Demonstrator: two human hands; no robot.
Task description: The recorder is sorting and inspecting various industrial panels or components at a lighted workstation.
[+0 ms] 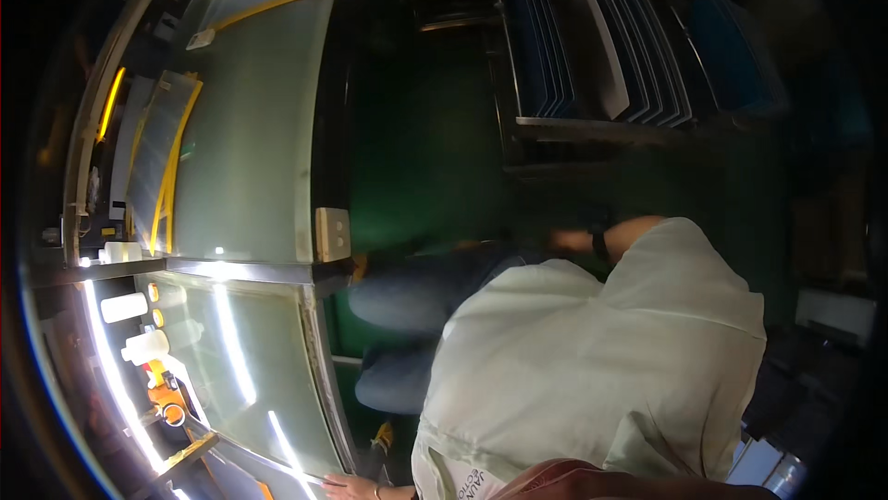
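My left hand (348, 487) rests at the near edge of a lit glass-topped table (268, 352), at the lower edge of the picture. Its fingers lie stretched out on the edge, and nothing shows in them. My right hand (569, 241), with a dark band at the wrist, hangs beside my jeans over the dark green floor. Shadow and blur hide its fingers, so what it holds, if anything, cannot be made out.
White bottles (124, 308) and an orange tape dispenser (168, 405) line the table's far side. A longer pale tabletop (254, 130) adjoins it, bearing a yellow-edged clear sheet (159, 158). A white socket box (333, 234) sits at its edge. A rack holds upright panels (601, 37).
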